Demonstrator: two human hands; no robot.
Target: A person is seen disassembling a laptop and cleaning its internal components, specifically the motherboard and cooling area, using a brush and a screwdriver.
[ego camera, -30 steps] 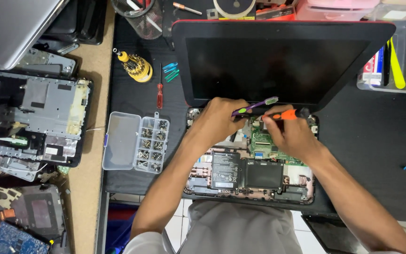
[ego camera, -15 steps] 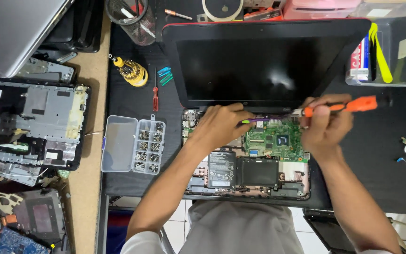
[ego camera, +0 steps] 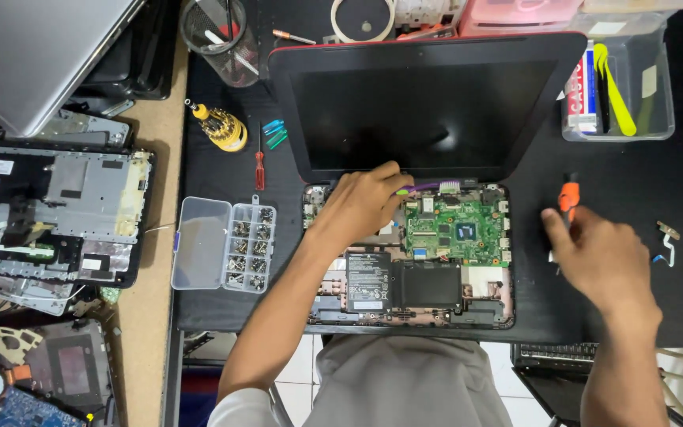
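I noted the left hand (ego camera: 361,204) pinching a purple tool (ego camera: 420,188) over the opened laptop (ego camera: 413,253); at 3 o'clock, right hand (ego camera: 602,257) gripped an orange screwdriver (ego camera: 568,196) (blade hidden).

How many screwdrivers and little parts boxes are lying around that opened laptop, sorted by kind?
Orange-handled screwdriver, under the right hand: 1
Red-handled screwdriver: 1
Yellow bit-holder driver: 1
Clear compartment screw box: 1
Clear bin of tools: 1
Opened laptop, touched by the left hand: 1
Total: 6
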